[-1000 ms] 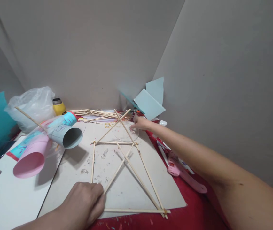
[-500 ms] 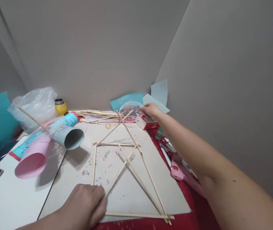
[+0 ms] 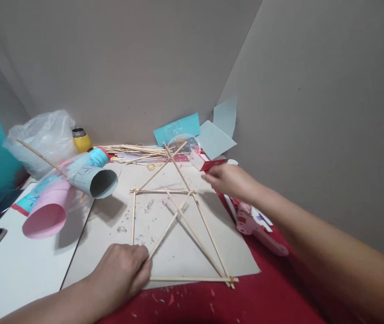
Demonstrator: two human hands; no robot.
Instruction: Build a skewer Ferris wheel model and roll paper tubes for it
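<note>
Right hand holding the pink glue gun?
No, the right hand hangs in the air, and the pink glue gun lies apart from it on the red cloth.

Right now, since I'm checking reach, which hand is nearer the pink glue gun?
Right. The right hand hovers just beyond the pink glue gun; the left hand rests far off on the stick frame's near-left corner.

Pretty clearly a craft desk, tucked into a corner between plain grey walls. A red tablecloth covers it, with a speckled grey card sheet as the work mat and a skewer frame lying on top. There's a heap of loose bamboo skewers at the back, plus rubber bands, rolled coloured paper tubes and a pink glue gun.
</note>
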